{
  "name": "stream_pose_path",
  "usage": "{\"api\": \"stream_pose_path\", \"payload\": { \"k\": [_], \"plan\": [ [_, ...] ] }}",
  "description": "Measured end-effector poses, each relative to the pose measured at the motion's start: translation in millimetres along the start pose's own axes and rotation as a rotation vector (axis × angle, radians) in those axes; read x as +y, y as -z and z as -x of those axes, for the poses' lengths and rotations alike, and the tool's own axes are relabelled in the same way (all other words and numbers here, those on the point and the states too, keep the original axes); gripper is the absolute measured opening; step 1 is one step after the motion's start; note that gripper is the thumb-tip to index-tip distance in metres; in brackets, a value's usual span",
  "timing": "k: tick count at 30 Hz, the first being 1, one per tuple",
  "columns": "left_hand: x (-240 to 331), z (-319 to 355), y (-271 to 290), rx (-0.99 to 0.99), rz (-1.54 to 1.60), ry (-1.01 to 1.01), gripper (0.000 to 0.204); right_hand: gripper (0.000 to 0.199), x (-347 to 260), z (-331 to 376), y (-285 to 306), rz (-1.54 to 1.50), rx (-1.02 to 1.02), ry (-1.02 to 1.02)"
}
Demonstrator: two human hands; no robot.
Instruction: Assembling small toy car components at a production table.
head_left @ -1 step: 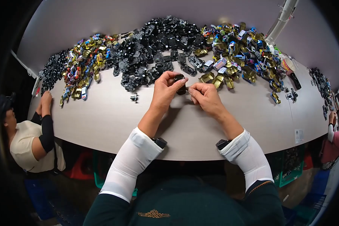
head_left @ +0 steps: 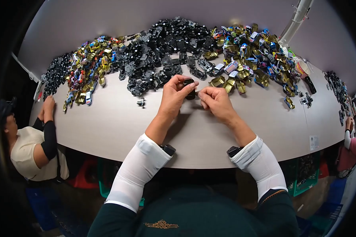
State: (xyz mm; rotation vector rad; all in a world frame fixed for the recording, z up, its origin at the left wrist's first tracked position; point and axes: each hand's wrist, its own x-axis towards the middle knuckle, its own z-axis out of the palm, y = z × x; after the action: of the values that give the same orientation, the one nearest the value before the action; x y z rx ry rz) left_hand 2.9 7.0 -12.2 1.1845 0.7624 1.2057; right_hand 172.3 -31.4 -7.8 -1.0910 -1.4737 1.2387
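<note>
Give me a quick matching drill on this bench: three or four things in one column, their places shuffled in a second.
Things:
1. small black part
2. black parts heap
3. lone dark piece
4. white pole

Places:
A. far right of the table
B. between left hand and right hand
C. alone on bare tabletop, left of the hands
D. far middle of the table

Pairs: 1-B, 2-D, 3-C, 4-A

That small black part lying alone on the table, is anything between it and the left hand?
No. In the head view, only bare table separates the small black part from the left hand.
</note>
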Motion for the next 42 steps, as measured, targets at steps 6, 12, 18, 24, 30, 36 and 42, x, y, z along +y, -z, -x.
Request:
{"api": "stream_pose_path", "payload": {
  "k": [6, 12, 18, 24, 30, 36, 42],
  "plan": [
    [-4.6, 7.0, -10.1, -0.163, -0.121, 0.075, 0.021, 0.015, -17.7, 0.1, 11.4, -0.573, 0.048, -0.288],
    [5.9, 13.8, -19.9, -0.155, -0.257, 0.148, 0.017, 0.014, -13.2, 1.1, 14.8, -0.732, -0.019, -0.394],
    [0.0, 12.9, -16.5, -0.186, -0.305, 0.080, 0.015, 0.015, -8.5, 1.1, 9.3, -0.700, 0.000, -0.373],
    [-10.1, 11.2, -13.5, -0.157, -0.440, -0.038, 0.012, 0.017, -4.6, 1.0, -0.1, -0.466, 0.068, -0.329],
    [-7.9, 11.0, -15.5, -0.151, -0.210, 0.115, 0.013, 0.019, -8.6, -0.1, 10.5, -0.613, 0.016, -0.345],
    [-10.5, 13.1, -14.5, -0.153, -0.470, -0.039, 0.012, 0.022, 4.3, -3.1, -2.5, -0.254, 0.148, -0.273],
    [5.5, 18.5, -20.2, -0.055, -0.779, -0.144, 0.014, 0.023, 16.0, -5.4, -3.5, 0.268, 0.209, 0.064]
  ]
}}
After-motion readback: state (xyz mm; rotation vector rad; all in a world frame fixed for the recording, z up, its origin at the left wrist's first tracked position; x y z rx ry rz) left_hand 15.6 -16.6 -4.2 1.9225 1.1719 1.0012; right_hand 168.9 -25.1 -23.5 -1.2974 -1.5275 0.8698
